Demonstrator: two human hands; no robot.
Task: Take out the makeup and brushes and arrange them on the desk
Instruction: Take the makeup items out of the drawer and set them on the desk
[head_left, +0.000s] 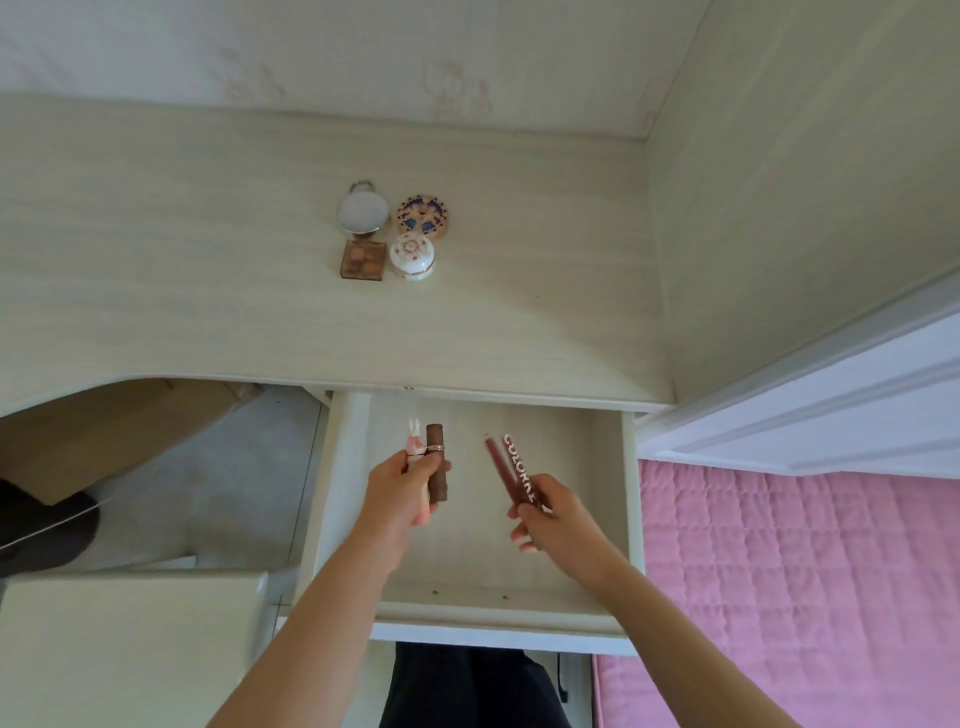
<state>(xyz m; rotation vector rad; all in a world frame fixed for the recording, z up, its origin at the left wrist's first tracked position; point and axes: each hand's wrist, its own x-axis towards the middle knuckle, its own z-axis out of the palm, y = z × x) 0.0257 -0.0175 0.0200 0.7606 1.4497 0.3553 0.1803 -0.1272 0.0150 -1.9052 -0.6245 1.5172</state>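
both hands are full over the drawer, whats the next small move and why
Probably carry both hands forward to the desk and set the items beside the four compacts. The left hand grips a brown tube and a bunny stick, the right hand two dark red tubes, and the drawer looks empty.

Soft even daylight, wide-angle edge distortion.

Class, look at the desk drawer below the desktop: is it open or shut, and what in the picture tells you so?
Open. The drawer is pulled out past the desk edge, its pale floor and side walls showing.
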